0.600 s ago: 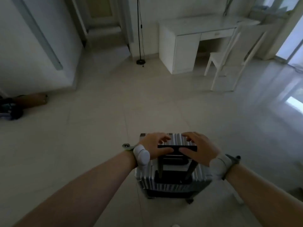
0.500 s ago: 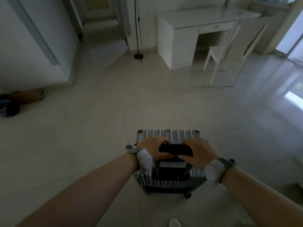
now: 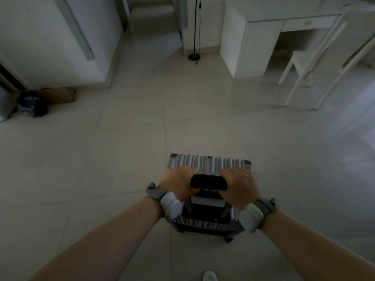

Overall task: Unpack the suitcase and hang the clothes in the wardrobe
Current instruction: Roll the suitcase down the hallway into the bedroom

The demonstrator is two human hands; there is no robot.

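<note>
A silver ribbed suitcase stands upright and closed on the tiled floor just in front of me. Its black pull handle is raised a little above the case top. My left hand is closed around the handle's left end. My right hand is closed around its right end. Both wrists wear grey bands with white pods. The white wardrobe with a long grey door handle stands at the far left. No clothes are visible.
A white desk and a white chair stand at the back right. A floor lamp base sits beside the desk. A brown roll and a dark bundle lie by the wardrobe. A white shoe tip shows below.
Both hands went from resting flat on the handle to closing around it. The view tilted down and moved closer to the desk and wardrobe.
</note>
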